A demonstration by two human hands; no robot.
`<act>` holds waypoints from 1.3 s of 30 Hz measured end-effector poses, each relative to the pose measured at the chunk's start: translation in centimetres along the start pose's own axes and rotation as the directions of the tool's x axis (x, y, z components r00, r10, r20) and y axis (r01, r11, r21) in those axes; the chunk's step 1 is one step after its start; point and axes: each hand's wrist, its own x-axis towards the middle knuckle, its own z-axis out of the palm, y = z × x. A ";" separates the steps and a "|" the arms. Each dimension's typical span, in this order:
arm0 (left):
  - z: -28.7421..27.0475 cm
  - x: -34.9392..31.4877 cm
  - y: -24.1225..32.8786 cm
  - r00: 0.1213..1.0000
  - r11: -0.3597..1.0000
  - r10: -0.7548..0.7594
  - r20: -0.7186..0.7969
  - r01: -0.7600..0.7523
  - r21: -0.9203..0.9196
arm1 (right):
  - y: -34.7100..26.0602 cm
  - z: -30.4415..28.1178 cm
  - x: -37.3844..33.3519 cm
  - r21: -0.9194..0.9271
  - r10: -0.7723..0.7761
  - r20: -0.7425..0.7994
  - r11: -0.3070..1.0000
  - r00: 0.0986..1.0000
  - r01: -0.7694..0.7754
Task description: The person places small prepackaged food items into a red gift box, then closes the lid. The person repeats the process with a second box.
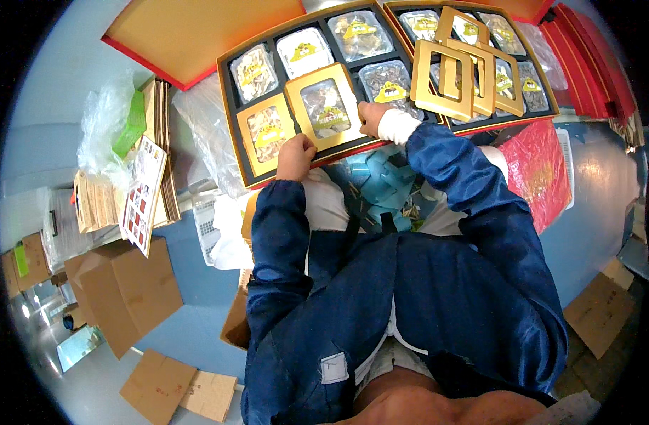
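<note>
An open gift box [278,71] with a black insert lies before me, holding clear packs of dried food with yellow-green labels. Over its near middle pack sits a gold card frame [317,76], slightly tilted. My left hand [296,157] pinches this frame's lower left corner, fingers closed. At its right edge, my right hand [375,118] has curled fingers gripping the card. Another gold frame [268,168] surrounds the near left pack, just beside my left hand. The far packs, such as the white one [303,51], have no frames on them.
A second open box [544,110] adjoins on the right, with several loose gold frames [421,74] piled over its packs. Red box parts [586,64] stand farther right, near a red plastic bag [537,170]. Cardboard [126,290] and printed sheets [141,195] are at the left.
</note>
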 end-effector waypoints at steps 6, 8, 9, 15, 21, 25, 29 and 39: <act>-1.3 0.7 0.4 0.989 0.997 -0.062 0.132 0.056 0.043 | -0.4 -3.7 2.6 -0.107 0.010 -0.169 0.994 0.986 -0.029; -0.9 0.7 -0.2 0.991 0.997 -0.057 0.121 0.049 0.065 | -1.3 -5.0 3.9 -0.110 -0.069 -0.407 0.994 0.911 0.027; -0.6 0.9 -0.4 0.992 0.996 -0.048 0.118 0.039 0.075 | -1.5 -5.6 5.0 -0.096 -0.071 -0.361 0.995 0.930 0.038; 0.1 1.6 -0.2 0.997 0.999 -0.043 -0.062 0.043 -0.002 | -1.2 -3.9 9.1 -0.012 -0.025 -0.263 1.000 0.965 0.023; 1.0 5.5 -1.4 0.977 0.990 -0.082 -0.195 0.103 0.096 | -0.9 -3.3 9.0 0.048 0.008 -0.271 0.999 0.963 0.006; -0.4 7.3 -2.0 0.989 1.000 -0.021 -0.149 0.023 0.012 | -0.9 -3.6 9.1 0.072 0.044 -0.252 0.997 0.967 -0.027; -0.4 9.6 -2.7 0.978 0.998 0.017 -0.207 -0.003 0.066 | -0.8 -3.8 9.7 0.056 0.018 -0.217 0.998 0.976 -0.006; -3.2 12.2 -1.3 0.986 0.966 -0.159 0.057 0.168 -0.199 | -0.6 -4.8 10.1 0.053 -0.006 -0.136 0.999 0.991 0.013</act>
